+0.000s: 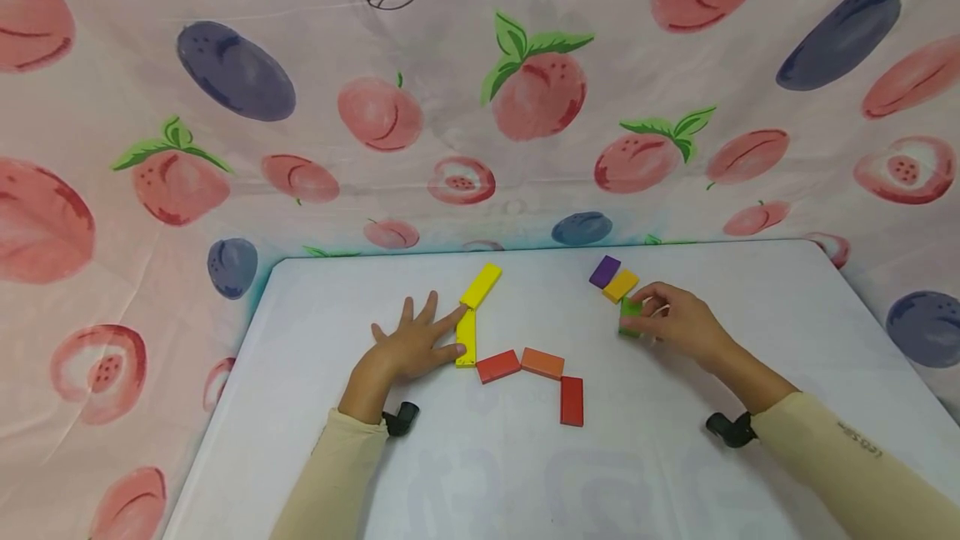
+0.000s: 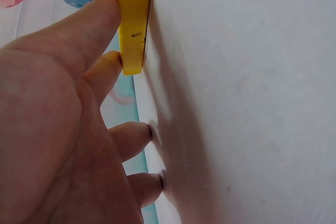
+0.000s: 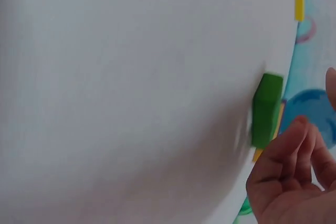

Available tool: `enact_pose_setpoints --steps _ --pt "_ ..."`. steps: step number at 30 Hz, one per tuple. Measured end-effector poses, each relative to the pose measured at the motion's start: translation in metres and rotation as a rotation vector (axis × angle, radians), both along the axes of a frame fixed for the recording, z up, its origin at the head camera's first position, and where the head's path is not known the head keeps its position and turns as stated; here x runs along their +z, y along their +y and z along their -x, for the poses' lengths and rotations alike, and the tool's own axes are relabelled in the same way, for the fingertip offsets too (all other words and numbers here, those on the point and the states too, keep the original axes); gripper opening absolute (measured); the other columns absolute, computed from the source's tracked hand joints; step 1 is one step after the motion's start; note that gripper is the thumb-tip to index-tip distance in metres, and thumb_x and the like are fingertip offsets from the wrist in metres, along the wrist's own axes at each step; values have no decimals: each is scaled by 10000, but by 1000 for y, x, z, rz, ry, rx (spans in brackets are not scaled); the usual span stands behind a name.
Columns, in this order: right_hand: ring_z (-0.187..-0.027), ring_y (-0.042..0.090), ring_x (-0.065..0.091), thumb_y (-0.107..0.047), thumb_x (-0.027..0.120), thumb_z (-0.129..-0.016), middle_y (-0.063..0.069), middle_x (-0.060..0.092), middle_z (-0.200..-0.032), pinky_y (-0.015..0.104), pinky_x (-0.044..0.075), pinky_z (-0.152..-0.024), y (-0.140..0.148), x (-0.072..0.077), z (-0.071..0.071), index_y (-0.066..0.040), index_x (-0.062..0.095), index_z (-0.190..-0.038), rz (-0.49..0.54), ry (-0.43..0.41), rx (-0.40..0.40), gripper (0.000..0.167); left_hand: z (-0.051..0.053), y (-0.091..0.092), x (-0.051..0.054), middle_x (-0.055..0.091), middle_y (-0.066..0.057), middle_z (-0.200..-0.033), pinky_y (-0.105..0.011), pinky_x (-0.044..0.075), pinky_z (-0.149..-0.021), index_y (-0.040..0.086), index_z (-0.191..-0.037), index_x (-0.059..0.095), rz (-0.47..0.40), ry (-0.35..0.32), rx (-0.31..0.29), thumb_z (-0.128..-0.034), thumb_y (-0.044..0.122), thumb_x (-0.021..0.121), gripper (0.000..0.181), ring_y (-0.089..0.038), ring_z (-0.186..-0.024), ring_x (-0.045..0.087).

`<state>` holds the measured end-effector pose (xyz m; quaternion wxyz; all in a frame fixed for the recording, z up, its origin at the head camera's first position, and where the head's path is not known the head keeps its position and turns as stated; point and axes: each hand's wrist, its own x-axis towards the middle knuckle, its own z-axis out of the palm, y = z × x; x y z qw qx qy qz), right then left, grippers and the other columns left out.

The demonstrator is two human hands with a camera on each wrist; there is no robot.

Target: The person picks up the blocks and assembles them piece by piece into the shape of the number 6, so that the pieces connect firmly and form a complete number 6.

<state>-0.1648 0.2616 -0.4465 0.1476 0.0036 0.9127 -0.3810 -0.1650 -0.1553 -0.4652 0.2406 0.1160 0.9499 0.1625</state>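
Observation:
Two yellow blocks stand end to end left of centre, the upper one [image 1: 481, 286] slanting and the lower one [image 1: 466, 338] upright in the head view. My left hand [image 1: 412, 344] lies spread beside them, its thumb and index finger touching the lower block; the left wrist view shows fingertips against a yellow block [image 2: 133, 24]. My right hand [image 1: 686, 323] is at the green block [image 1: 630, 317], thumb and fingers around it in the head view. In the right wrist view the green block [image 3: 267, 111] shows beside the fingers of the hand [image 3: 294, 174]; contact is unclear there.
An orange-yellow block [image 1: 621, 285] and a purple block [image 1: 604, 272] lie just beyond the green one. Between the hands, a red block [image 1: 498, 367], an orange block [image 1: 542, 362] and another red block [image 1: 572, 401] form a bent row on the white table [image 1: 480, 482].

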Motion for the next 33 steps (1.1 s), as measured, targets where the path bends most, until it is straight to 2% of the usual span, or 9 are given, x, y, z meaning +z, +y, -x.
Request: enact_pose_setpoints --steps 6,12,16,24,29,33 --pt "-992 261 579 -465 775 -889 150 570 -1186 264 547 -756 11 -11 10 -81 531 -1393 -45 -63 -46 679 0 0 -1 33 -74 -1742 -899 -32 -1035 481 -1584 275 1 0 -2 -966 600 573 696 -468 -1575 -78" --pt "-1080 305 536 -491 761 -888 188 551 -1259 281 530 -812 17 -14 17 -69 500 -1443 -59 -159 -25 745 -1 1 0 33 -73 -1742 -898 -32 -1035 478 -1584 278 -3 -3 -2 -967 595 575 695 -468 -1575 -76" --pt "-1098 319 505 -470 764 -888 183 552 -1234 297 504 -824 18 -12 19 -52 514 -1436 -65 -181 -9 734 -1 2 1 28 -72 -1742 -897 -35 -1037 477 -1584 276 -4 -5 -2 -967 592 575 696 -466 -1576 -80" --pt "-1065 330 520 -358 784 -898 179 584 -1180 344 489 -846 13 -14 18 -25 542 -1370 -93 -122 0 626 -1 1 3 28 -83 -1741 -898 -27 -1036 470 -1588 273 -1 -6 -4 -968 589 577 701 -472 -1574 -79" --pt "-1066 346 544 -333 790 -902 188 608 -1184 410 502 -873 12 -18 18 -47 524 -1330 -107 -70 22 580 -1 1 4 28 -85 -1741 -897 -27 -1037 466 -1590 273 -2 -8 -2 -968 586 578 703 -473 -1574 -78" --pt "-1089 360 567 -321 804 -890 207 633 -1216 457 517 -897 11 -17 17 -69 503 -1316 -88 -70 11 579 -1 1 4 30 -85 -1741 -898 -29 -1036 464 -1589 276 -4 -9 -1 -970 584 578 699 -473 -1573 -77"
